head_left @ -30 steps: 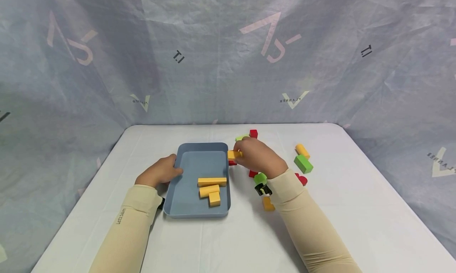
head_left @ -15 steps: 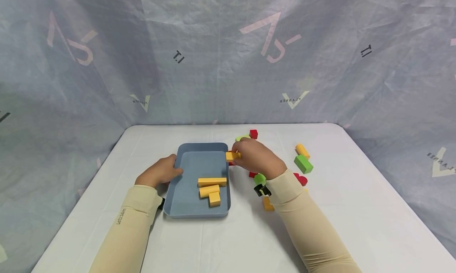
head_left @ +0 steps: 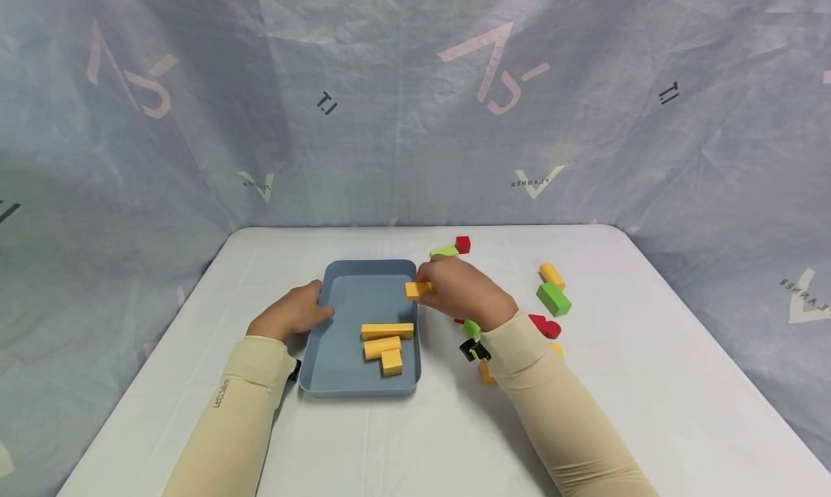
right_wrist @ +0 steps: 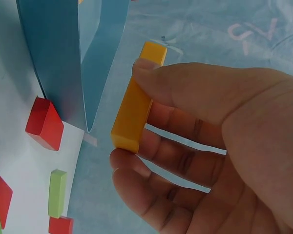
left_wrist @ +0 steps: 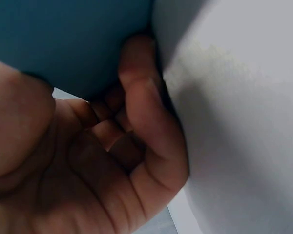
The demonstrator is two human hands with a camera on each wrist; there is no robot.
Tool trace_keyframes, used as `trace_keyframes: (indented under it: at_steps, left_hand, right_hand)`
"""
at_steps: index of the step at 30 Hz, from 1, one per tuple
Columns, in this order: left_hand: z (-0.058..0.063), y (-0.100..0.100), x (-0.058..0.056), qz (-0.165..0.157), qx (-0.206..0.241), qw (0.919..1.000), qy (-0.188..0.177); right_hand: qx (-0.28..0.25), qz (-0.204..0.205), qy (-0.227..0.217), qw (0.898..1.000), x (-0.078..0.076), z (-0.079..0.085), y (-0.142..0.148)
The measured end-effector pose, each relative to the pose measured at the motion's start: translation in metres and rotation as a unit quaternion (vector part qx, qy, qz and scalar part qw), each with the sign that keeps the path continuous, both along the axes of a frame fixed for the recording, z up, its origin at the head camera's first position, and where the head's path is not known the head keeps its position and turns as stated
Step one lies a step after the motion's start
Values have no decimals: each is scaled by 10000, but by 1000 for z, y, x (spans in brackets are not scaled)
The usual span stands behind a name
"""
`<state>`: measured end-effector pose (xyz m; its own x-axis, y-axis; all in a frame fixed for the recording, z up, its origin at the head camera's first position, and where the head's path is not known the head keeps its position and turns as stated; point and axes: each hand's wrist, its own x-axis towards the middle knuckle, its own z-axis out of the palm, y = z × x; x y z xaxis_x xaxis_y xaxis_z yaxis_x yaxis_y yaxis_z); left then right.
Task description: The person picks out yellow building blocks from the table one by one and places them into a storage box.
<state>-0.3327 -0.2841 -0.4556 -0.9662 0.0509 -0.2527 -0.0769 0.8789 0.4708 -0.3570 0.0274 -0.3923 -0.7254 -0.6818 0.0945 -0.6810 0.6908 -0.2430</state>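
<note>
A blue-grey tray (head_left: 344, 371) stands on the white table, holding a long yellow block (head_left: 387, 331), a yellow cylinder (head_left: 381, 348) and a short yellow block (head_left: 392, 363). My left hand (head_left: 290, 311) grips the tray's left wall, thumb over the rim; in the left wrist view its fingers curl under the tray's side. At the tray's right rim, my right hand (head_left: 462, 289) pinches a yellow rectangular block (right_wrist: 136, 102) between thumb and fingers. The block's end reaches over the rim, above the tray.
Right of the tray lie a light green block (head_left: 444, 251), a red cube (head_left: 463, 244), a yellow cylinder (head_left: 552, 275), a green block (head_left: 554, 299) and red pieces (head_left: 545, 326). Another red block (right_wrist: 45, 124) sits beside the tray wall. The right forearm partly covers an orange-yellow block (head_left: 487, 372).
My right hand has moved slightly left with the yellow block, bringing its end over the tray's right rim. The left hand and the tray have stayed put.
</note>
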Motion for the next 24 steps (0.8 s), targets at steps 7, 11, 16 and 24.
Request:
trace_keyframes:
  at_steps: [7,11,16,24]
  left_hand:
    - [0,-1,-1,-5,3,10000,-3]
    - [0,0,-1,2,9,10000,-1]
    - [0,0,-1,-18,39,10000,-19]
    - [0,-1,-1,23,40,10000,-18]
  right_hand:
    - [81,22,79,9999,2,-1,-2]
    - [126,58,110,9998,3,-1,-4]
    - [192,113,160,9996,5,-2,-6]
    - [231,93,157,9996,7,-2,-9]
